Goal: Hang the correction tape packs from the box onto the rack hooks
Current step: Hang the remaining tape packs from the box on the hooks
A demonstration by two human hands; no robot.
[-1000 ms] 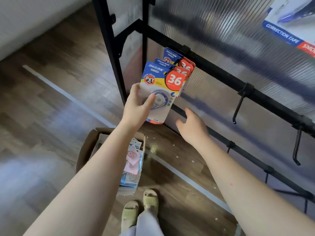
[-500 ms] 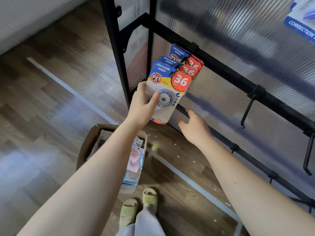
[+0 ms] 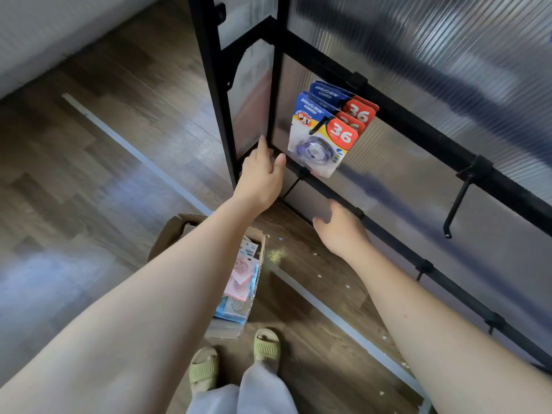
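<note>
The front pack (image 3: 321, 138) covers most of the two packs behind it (image 3: 355, 107); only their blue tops and red "36" corners show at one o'clock of it. Its small print is too blurred to read.

The left forearm (image 3: 149, 294) hides the near side of the box (image 3: 167, 234), and the packs inside (image 3: 242, 276) are partly covered and too blurred to count.

The ribbed panel (image 3: 448, 55) at two o'clock is smeared by motion. The right hand (image 3: 340, 231) shows only its back, its fingertips out of sight. Both arms and the trouser legs (image 3: 239, 395) are cut off by the bottom edge.
</note>
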